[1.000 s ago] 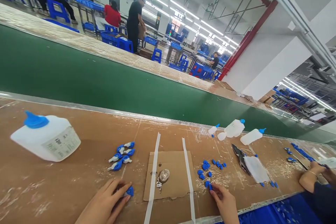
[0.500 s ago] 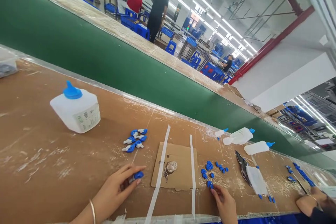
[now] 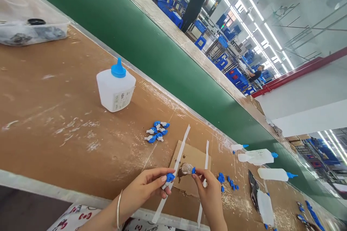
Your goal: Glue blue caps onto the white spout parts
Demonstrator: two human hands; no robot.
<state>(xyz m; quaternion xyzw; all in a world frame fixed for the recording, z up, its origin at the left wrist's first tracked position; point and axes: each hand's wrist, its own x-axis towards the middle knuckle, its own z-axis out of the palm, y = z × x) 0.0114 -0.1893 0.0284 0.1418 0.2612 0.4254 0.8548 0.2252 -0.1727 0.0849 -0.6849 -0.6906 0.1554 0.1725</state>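
Bench surface: the bench is brown board, matt, scuffed with white smears and powdery streaks; a bright metal strip edges its far side.
Left hand: the left hand is raised just above the near edge, fingers curled, thumb and forefinger pinching a small blue-and-white nozzle; a thin metal bangle sits on the wrist.
Right hand: the right hand is held upright, palm towards the left hand, fingertips pressed on a tiny blue cap.
Position of parts: nozzle and cap are well apart from each other, both held over the cardboard pad, with a small clear glass vial between them.
Cardboard pad: flat, corrugated, a dark wet stain around the vial; two white tape strips cross it.
Finished pile: a cluster of blue-and-white nozzles lies on the bench beyond the left hand.
Loose caps: small blue caps are scattered right of the pad.
Large bottle: squat translucent white plastic bottle, blue conical spout, printed label, upright.
Small bottles: slim white squeeze bottles with blue tips lie on their sides near the conveyor.
Conveyor: green belt, smooth, running diagonally behind the bench.
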